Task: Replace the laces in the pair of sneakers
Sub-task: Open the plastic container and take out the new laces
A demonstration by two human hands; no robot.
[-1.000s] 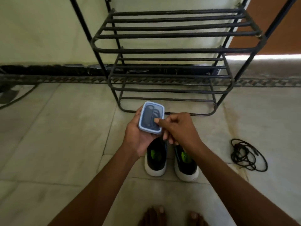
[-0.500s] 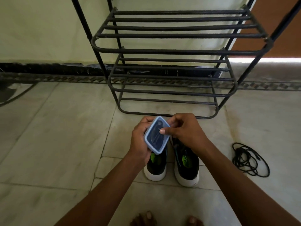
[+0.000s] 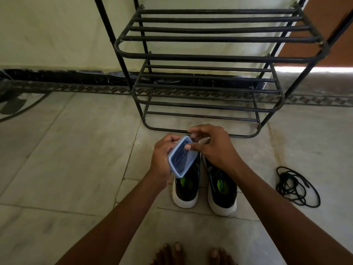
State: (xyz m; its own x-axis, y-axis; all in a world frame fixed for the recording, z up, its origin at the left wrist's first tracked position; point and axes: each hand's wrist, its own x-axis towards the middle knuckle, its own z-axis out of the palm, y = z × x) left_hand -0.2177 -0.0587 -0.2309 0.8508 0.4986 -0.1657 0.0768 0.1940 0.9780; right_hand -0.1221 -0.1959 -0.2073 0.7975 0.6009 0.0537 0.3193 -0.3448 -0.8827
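Left hand grips small lidded box; right hand pinches lid's far corner. Box likely light, rigid, slick plastic; peel from corner. Sneakers below.

The box and both hands hide the fronts of the two sneakers, so their eyelets cannot be seen. What lies inside the box is too dim to tell. The rack runs off the top edge, and the toes off the bottom.
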